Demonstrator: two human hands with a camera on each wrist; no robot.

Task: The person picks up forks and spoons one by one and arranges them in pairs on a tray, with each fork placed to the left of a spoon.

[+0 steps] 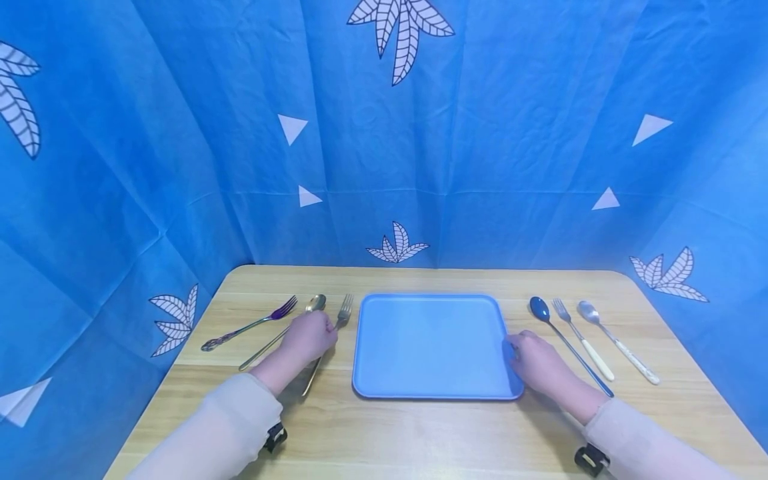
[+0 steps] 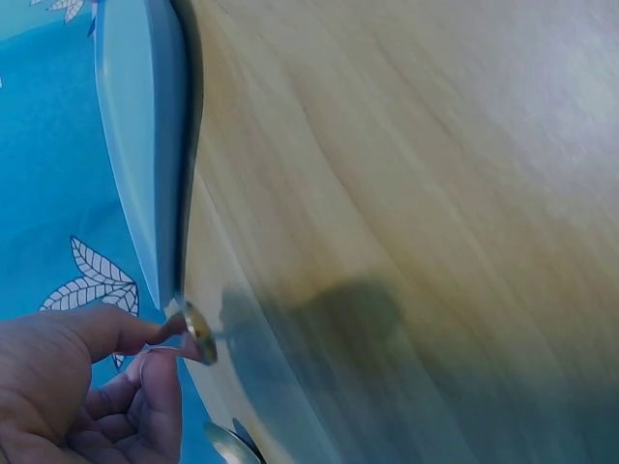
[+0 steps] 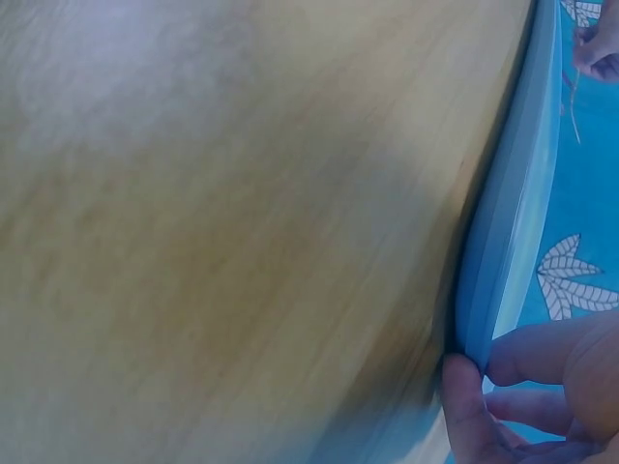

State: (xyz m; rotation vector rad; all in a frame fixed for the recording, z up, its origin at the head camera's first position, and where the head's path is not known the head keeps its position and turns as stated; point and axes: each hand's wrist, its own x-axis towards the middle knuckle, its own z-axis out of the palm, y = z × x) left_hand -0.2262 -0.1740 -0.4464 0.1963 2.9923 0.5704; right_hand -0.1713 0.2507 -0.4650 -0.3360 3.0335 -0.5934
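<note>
- Nearest you, your left sleeve (image 1: 210, 430) fills the lower left of the frame and your right sleeve (image 1: 648, 440) the lower right, each with a small black fitting at the cuff.
- The wood-grain table (image 1: 444, 440) spreads across the lower centre, between your sleeves.
- Right of centre, your right hand (image 1: 536, 363) pinches the edge of the tray; its thumb and fingers are nearly together, with only the rim between them.
- That blue tray (image 1: 432, 347) lies on the table at lower centre, its long sides running across the frame.
- Left of centre, your left hand (image 1: 309, 337) has its thumb and fingertips drawn together on the handle of a metal fork (image 1: 345, 311). The fork slants with its tines towards the far side, near the tray's left edge but apart from it; you cannot tell how much of it touches the table.
- To the left of that fork, a gold-toned spoon (image 1: 316, 303) is partly hidden by your hand, and a purple fork (image 1: 258, 323) lies farther left.
- Right of the tray, you have a dark blue spoon (image 1: 539, 309), then a cream-handled fork (image 1: 597, 360), then a silver spoon with a pale handle (image 1: 633, 359) outermost.
- Behind the table, a blue cloth (image 1: 510, 133) with white leaves and triangles fills the upper frame.
</note>
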